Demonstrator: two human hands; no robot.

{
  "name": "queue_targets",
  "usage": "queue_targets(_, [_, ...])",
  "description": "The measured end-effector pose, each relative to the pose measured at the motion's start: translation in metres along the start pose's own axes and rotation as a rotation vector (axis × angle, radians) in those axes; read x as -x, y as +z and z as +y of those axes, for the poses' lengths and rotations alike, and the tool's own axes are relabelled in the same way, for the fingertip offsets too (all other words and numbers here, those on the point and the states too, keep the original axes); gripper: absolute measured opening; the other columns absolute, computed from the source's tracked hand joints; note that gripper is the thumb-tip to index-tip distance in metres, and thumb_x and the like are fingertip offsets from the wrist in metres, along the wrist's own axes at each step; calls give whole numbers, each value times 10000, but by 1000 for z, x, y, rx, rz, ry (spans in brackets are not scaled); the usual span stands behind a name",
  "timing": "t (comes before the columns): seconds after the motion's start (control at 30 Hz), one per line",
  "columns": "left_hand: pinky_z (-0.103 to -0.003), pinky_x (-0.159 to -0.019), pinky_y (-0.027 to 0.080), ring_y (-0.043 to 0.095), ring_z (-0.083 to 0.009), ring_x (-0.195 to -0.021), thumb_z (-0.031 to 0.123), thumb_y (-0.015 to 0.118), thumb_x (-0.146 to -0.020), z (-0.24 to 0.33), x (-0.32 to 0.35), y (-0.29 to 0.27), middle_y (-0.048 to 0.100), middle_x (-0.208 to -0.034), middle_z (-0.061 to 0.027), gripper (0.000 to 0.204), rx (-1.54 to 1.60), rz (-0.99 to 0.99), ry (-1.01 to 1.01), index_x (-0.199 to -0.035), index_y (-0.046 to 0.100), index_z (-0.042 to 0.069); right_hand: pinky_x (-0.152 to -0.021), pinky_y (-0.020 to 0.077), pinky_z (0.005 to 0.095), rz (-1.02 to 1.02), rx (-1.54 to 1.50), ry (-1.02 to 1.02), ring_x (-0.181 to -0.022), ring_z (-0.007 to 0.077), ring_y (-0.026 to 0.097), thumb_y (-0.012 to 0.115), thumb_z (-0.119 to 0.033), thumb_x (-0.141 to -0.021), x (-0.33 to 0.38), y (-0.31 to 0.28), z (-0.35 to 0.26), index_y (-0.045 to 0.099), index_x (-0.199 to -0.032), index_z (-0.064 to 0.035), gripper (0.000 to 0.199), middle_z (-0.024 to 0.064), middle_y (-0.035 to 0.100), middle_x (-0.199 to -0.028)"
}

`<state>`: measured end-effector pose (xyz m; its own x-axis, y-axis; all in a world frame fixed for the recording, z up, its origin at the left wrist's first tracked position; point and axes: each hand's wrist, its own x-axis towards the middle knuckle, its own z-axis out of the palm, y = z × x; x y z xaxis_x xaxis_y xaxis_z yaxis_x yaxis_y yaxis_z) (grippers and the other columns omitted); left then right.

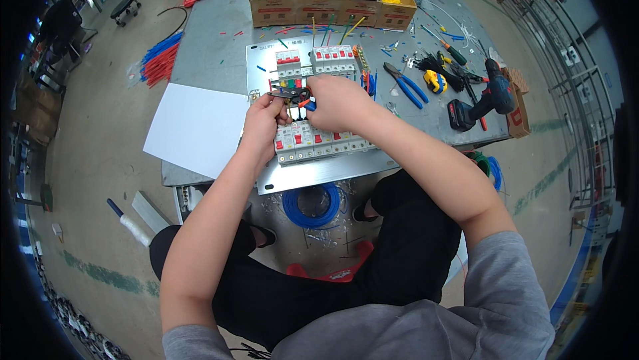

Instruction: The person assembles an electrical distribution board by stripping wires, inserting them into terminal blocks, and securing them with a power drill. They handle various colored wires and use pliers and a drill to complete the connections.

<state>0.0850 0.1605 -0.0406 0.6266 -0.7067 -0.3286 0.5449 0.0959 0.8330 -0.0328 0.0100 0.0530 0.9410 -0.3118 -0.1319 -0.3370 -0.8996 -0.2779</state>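
Observation:
My right hand [336, 101] is closed around a pair of pliers [290, 94] with dark jaws and blue-and-red handles. The jaws point left, over the middle of a metal mounting plate [286, 180]. My left hand [263, 119] is closed close to the jaw tips, its fingers pinched on something too small to make out, perhaps a wire. Just below both hands runs a row of white circuit breakers [319, 143] with red levers. Behind them sit a smaller breaker [288, 62] and another breaker row [334, 60]. My hands partly hide the coloured wires between the rows.
Cardboard bins [274, 13] of coloured caps line the table's far side. Blue-handled pliers [406, 85], a tape measure [435, 81], a screwdriver [452, 50] and a cordless drill [489, 97] lie right. White paper [193, 130] lies left. A blue wire coil [311, 217] is on the floor.

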Motion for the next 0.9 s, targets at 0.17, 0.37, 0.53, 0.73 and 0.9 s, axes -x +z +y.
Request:
queue_targets(0.17, [-258, -658, 478, 534, -89, -684, 171, 572, -1158, 0, 2, 2, 585, -770, 16, 166, 32, 15, 2, -1063, 667, 73, -974, 611, 490, -10, -2, -5, -1116, 407, 746, 728, -204, -819, 1, -4, -2, 726, -1129, 18, 382, 223, 766, -1160])
queue_targets(0.37, [-271, -656, 485, 545, -99, -682, 173, 566, -1160, 0, 1, 1, 584, -767, 9, 187, 35, 14, -4, -1035, 662, 72, -966, 612, 496, -2, 7, -31, -1106, 409, 747, 731, -196, -807, -1, -3, 1, 729, -1113, 11, 369, 227, 768, -1149])
queue_targets(0.53, [-285, -679, 496, 568, -128, -720, 149, 589, -1141, 2, 4, 3, 593, -785, 0, 155, -6, 22, -12, -1010, 643, 86, -967, 597, 509, 12, 42, -60, -1113, 410, 728, 778, -254, -855, -1, -1, 6, 701, -1108, 4, 371, 217, 746, -1158])
queue_targets(0.73, [-264, -678, 481, 558, -112, -706, 158, 597, -1139, 3, 4, 1, 608, -779, 2, 209, -68, 11, 16, -953, 648, 80, -930, 618, 502, 10, 48, -52, -1055, 413, 759, 767, -226, -817, 0, 0, 4, 728, -1051, 20, 342, 235, 774, -1080])
queue_targets(0.9, [-255, -680, 474, 539, -91, -697, 181, 593, -1146, 3, 3, 1, 621, -777, 13, 237, -97, -6, 30, -944, 669, 86, -919, 622, 504, 51, 66, -61, -991, 413, 771, 809, -283, -827, -1, 9, 10, 745, -1009, 20, 359, 226, 785, -995])
